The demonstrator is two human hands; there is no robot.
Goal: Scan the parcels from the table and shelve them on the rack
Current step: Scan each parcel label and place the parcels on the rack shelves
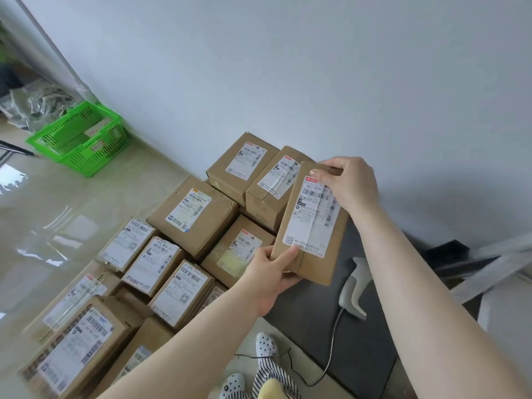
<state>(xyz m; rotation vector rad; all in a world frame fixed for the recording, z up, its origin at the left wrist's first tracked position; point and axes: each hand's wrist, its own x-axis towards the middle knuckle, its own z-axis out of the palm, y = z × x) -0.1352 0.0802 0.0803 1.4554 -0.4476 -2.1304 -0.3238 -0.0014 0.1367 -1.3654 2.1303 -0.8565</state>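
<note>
Gripping the slim oblong brown cardboard parcel at opposite ends, the left hand pinches its near corner between thumb and curled fingers while the right hand curls over its far top edge, holding it tilted in the air above the dark grey matte table; a slack pinch on smooth card and glossy tape could let it slip onto the pale plastic handheld barcode scanner lying by the table's right edge. Beyond, taped brown cardboard boxes with white printed labels crowd the table's left side, their barcodes easy to scan by mistake, and a green plastic lattice basket sits on the shiny tiled floor.
</note>
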